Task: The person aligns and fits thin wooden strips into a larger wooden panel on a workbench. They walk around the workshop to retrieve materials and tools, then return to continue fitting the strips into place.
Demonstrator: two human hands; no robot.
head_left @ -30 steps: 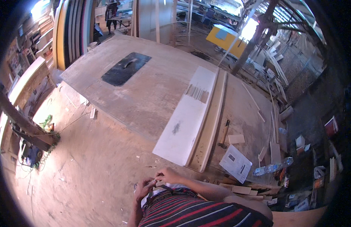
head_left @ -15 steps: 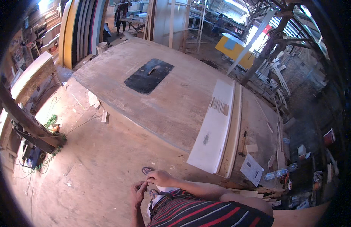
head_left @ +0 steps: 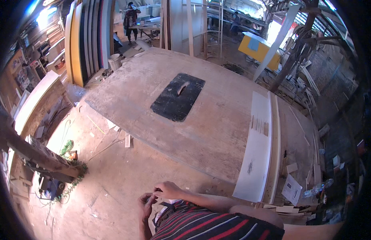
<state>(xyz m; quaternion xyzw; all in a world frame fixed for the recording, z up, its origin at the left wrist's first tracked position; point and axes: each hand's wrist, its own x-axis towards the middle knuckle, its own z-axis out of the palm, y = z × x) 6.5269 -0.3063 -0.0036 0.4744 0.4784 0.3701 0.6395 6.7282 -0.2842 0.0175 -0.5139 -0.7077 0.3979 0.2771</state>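
Close in front of my body, my left hand (head_left: 146, 204) and my right hand (head_left: 168, 190) meet at the fingertips. Both are closed in a pinch; whatever may be between the fingers is too small or hidden to make out. Just beyond them stands a large low wooden worktable (head_left: 141, 116) with a worn brown top. On it lies a black rectangular plate (head_left: 169, 105) with rounded corners and a short curved piece on top. Toward its right side rests a long white panel (head_left: 249, 168), beside a narrow cream strip (head_left: 272, 160). Neither hand touches the table.
To the left, a wooden post (head_left: 45, 154) stands with a green coiled hose (head_left: 67, 148) around its foot. Tall curved boards (head_left: 75, 44) lean behind the table's far left corner. A plastic bottle (head_left: 318, 188) and a paper sheet (head_left: 292, 189) lie right. Another person (head_left: 130, 22) stands far back.
My view has shifted, so the table and black plate now sit lower and farther right in it. My hands stay together at the fingertips.
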